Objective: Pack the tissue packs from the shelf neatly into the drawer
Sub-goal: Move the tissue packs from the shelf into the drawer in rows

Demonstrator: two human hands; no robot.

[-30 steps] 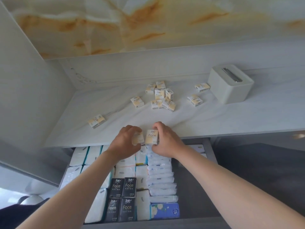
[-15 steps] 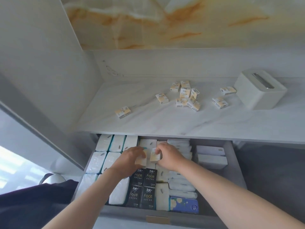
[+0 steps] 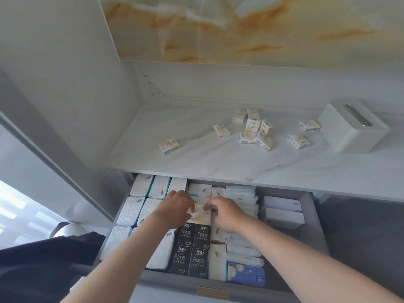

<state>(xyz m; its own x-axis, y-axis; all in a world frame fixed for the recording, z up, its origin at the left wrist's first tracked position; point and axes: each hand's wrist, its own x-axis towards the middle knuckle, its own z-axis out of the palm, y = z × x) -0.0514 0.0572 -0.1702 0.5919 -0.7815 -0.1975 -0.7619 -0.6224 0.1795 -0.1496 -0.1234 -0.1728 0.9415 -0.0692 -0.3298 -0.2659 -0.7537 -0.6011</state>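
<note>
Both my hands are down inside the open grey drawer [image 3: 316, 228]. My left hand [image 3: 175, 209] and my right hand [image 3: 228, 213] meet over two small cream tissue packs, pressing them side by side just behind the black Face packs [image 3: 192, 248]. The right-hand cream pack [image 3: 203, 216] shows its "Face" label; the left one is mostly hidden under my fingers. Several more cream packs lie loose on the white marble shelf [image 3: 196, 162]: one at the left [image 3: 169, 146], a cluster in the middle [image 3: 253, 129], two at the right [image 3: 298, 141].
The drawer holds rows of white packs [image 3: 142, 207] at the left, stacked flat packs [image 3: 242, 250] and a blue pack [image 3: 246, 277] right of centre, and white boxes [image 3: 284, 213] at the far right. A white tissue box [image 3: 354, 127] stands on the shelf's right.
My hands came down from the shelf's front edge into the drawer, each carrying a cream pack, and now hold the packs low against the packed row.
</note>
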